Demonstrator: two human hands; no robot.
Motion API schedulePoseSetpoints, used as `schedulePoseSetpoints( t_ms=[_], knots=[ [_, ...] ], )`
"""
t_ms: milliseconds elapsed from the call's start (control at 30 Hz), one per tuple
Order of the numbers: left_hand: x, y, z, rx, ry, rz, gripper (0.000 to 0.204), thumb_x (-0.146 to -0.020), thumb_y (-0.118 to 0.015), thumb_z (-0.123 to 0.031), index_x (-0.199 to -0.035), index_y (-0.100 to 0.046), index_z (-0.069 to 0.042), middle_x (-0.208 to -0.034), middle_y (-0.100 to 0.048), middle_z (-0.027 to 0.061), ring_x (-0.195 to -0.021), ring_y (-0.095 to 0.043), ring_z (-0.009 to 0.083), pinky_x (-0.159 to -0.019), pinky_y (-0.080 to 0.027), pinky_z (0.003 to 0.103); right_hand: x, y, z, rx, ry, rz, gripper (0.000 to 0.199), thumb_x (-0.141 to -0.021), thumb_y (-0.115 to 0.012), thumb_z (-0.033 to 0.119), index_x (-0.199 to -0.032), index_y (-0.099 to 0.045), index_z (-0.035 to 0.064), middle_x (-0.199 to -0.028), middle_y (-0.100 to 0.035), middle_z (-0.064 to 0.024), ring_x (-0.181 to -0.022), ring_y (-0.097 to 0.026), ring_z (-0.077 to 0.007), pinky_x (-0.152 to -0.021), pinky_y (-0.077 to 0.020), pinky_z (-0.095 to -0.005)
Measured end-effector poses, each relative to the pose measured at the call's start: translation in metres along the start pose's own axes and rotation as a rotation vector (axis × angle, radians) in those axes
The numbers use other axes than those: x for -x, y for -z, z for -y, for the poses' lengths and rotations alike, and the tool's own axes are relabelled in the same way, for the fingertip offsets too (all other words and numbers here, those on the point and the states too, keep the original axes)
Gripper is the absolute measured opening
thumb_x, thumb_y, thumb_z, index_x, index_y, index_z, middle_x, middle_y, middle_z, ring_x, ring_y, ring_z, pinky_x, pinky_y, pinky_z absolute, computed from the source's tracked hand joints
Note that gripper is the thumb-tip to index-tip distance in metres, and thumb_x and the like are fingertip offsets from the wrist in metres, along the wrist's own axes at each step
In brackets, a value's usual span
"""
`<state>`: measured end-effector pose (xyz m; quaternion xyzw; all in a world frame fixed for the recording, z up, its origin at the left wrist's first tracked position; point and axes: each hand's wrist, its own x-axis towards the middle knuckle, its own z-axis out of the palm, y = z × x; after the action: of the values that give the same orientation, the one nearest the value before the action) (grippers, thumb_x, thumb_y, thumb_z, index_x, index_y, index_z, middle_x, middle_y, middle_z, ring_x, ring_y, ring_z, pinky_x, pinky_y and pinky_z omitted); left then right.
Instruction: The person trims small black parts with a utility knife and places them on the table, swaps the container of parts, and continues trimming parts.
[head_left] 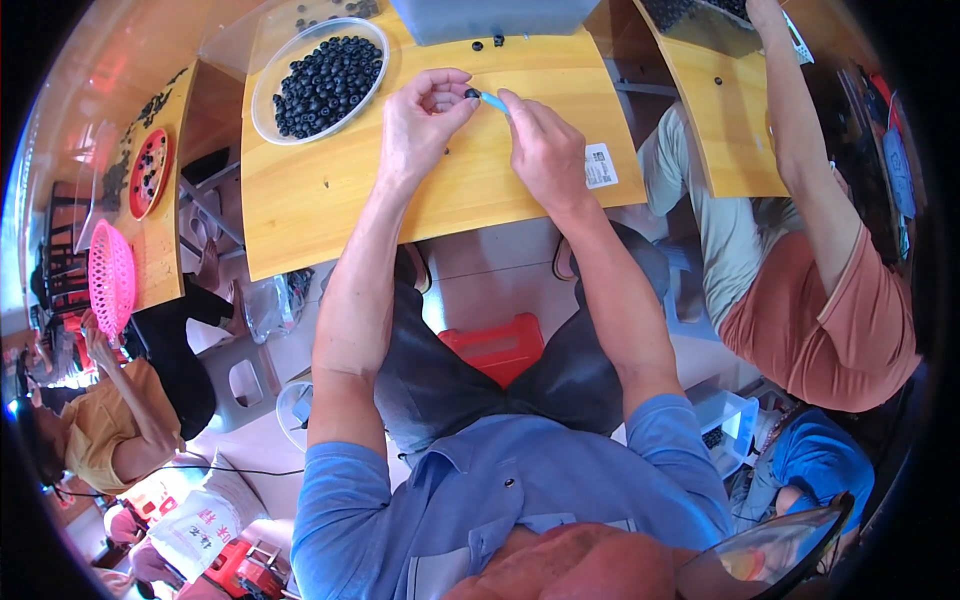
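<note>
My left hand (428, 115) pinches a small black round piece (472, 93) between thumb and fingertips, above the yellow wooden table (340, 210). A slim light-blue stick-like tool (493, 101) sits in the closed fingers of my right hand (545, 145). Its tip points at the black piece and is touching it or very near it. To the left of my hands stands a round clear tub (262, 105) holding many similar dark, bead-like pieces (328, 88). A few more loose pieces (477, 46) lie at the table's far side.
A translucent bin (490, 22) stands at the far edge. A white printed label (600, 166) lies beside my right hand. At the right table sits a co-worker in a reddish-brown shirt (830, 310). Leftward are a pink basket (111, 275), a red plate (150, 172) and another person.
</note>
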<state>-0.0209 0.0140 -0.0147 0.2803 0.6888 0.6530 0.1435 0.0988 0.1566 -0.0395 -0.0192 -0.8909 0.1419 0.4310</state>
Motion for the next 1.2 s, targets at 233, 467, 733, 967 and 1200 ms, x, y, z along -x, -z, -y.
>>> schedulePoseSetpoints(
  t_ms=[233, 467, 733, 967, 1200],
  knots=[
    [0.0, -0.001, 0.003, 0.004, -0.005, -0.001, 0.036, -0.088, -0.077, 0.005, -0.122, -0.066, 0.006, -0.105, -0.072, 0.009, -0.094, -0.07, 0.0119, -0.086, -0.058, 0.024, 0.0, 0.001, 0.0, 0.02, 0.012, 0.014, 0.034, -0.086, -0.067, -0.004, -0.119, -0.067, 0.0009, -0.088, -0.069, -0.0104, -0.08, -0.07, -0.0266, -0.067, -0.0566, -0.0392],
    [0.001, 0.0, 0.002, 0.132, -0.087, -0.037, 0.036, -0.089, -0.078, 0.001, -0.122, -0.065, 0.005, -0.102, -0.074, 0.007, -0.09, -0.069, 0.0078, -0.081, -0.057, 0.022, 0.002, -0.001, -0.002, 0.019, -0.001, 0.038, 0.037, -0.084, -0.065, -0.004, -0.121, -0.067, 0.0013, -0.09, -0.069, -0.0112, -0.083, -0.071, -0.0278, -0.068, -0.057, -0.0407],
    [0.004, 0.038, -0.007, -0.129, -0.326, -0.361, 0.023, -0.089, -0.078, 0.001, -0.111, -0.073, 0.001, -0.1, -0.073, 0.0071, -0.089, -0.07, 0.0119, -0.081, -0.057, 0.025, 0.005, -0.001, -0.013, 0.097, -0.12, 0.126, 0.038, -0.085, -0.062, -0.004, -0.122, -0.066, 0.0038, -0.093, -0.071, -0.0116, -0.087, -0.071, -0.0315, -0.071, -0.0576, -0.0441],
    [-0.011, 0.113, -0.003, -0.633, -0.362, -0.659, 0.021, -0.089, -0.074, -0.002, -0.11, -0.075, -0.002, -0.109, -0.073, 0.0116, -0.099, -0.07, 0.0221, -0.09, -0.055, 0.033, 0.003, -0.008, -0.012, 0.11, -0.128, 0.151, 0.039, -0.083, -0.064, -0.005, -0.121, -0.067, 0.0037, -0.092, -0.07, -0.0109, -0.085, -0.071, -0.0307, -0.07, -0.0574, -0.0424],
    [0.021, 0.121, -0.008, -0.616, -0.262, -0.598, 0.029, -0.087, -0.076, -0.007, -0.115, -0.072, -0.004, -0.111, -0.068, 0.0117, -0.105, -0.064, 0.0255, -0.092, -0.051, 0.038, -0.004, -0.013, -0.019, 0.094, -0.077, 0.112, 0.037, -0.083, -0.064, -0.003, -0.119, -0.069, 0.004, -0.092, -0.071, -0.0106, -0.083, -0.072, -0.0303, -0.07, -0.0577, -0.0421]
  ],
)
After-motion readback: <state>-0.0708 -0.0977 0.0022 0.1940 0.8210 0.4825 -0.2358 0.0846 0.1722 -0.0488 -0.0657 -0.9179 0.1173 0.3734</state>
